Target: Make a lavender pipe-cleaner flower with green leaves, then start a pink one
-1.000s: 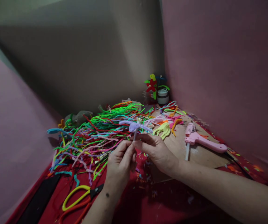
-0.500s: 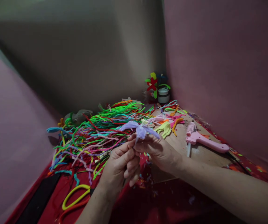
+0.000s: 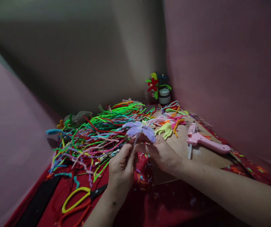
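Observation:
A lilac pipe-cleaner flower (image 3: 139,129) with fuzzy petals and a pale centre is held up in front of me. My left hand (image 3: 123,160) pinches its stem just under the petals. My right hand (image 3: 160,151) closes on the flower from the other side, fingers at the base of the petals. The two hands meet around the stem, so most of it is hidden. Behind the flower lies a large heap of coloured pipe cleaners (image 3: 97,138). Pale yellow petal pieces (image 3: 165,130) rest just beyond my right hand.
A pink glue gun (image 3: 206,142) lies on a brown board (image 3: 178,164) at the right. Yellow-and-red-handled scissors (image 3: 78,201) are by my left forearm, near a black strip (image 3: 38,201). A red flower (image 3: 152,85) and a lidded jar (image 3: 164,96) stand at the back corner.
The flower has turned, so its petals now spread more openly to both sides. My left hand has shifted its fingers around the stem; my right hand stays almost in place.

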`<state>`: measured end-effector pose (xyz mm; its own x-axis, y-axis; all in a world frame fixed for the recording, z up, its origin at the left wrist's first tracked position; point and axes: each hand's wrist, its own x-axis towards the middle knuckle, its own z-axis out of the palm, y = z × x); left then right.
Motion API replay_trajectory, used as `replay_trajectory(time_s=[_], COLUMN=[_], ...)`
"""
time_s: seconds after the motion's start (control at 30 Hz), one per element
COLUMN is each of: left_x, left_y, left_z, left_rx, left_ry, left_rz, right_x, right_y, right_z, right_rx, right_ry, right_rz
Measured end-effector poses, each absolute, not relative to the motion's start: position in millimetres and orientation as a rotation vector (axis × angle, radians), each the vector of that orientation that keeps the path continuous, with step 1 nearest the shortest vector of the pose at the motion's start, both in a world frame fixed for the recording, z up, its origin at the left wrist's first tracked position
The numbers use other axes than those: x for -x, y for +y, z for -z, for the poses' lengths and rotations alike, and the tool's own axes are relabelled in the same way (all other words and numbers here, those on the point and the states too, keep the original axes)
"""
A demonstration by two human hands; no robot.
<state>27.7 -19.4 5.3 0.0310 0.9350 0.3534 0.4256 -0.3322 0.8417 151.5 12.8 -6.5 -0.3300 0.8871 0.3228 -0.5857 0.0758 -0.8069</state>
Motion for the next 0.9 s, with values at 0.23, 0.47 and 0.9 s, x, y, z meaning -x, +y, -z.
replay_trajectory(time_s=[0.23,0.47,0.9], left_x=[-25.7,-18.4,-20.3], left_y=[-17.8,-15.3,-11.6], left_z=[-15.1,-16.2,1.0], left_rx=[-1.336,-1.105,-2.011], left_ry=[1.113,0.866,1.443], left_rz=[-1.158,-1.069,-1.292], right_x=[-154.3,-156.1,-148.8], right_y=[16.9,21.8,15.8], right_z=[9.0,13.0,8.6], right_rx=[0.36,0.316,0.391], right_ry=[-1.143,-1.183,-1.066], right_rz=[-1.517,-1.584,-1.463])
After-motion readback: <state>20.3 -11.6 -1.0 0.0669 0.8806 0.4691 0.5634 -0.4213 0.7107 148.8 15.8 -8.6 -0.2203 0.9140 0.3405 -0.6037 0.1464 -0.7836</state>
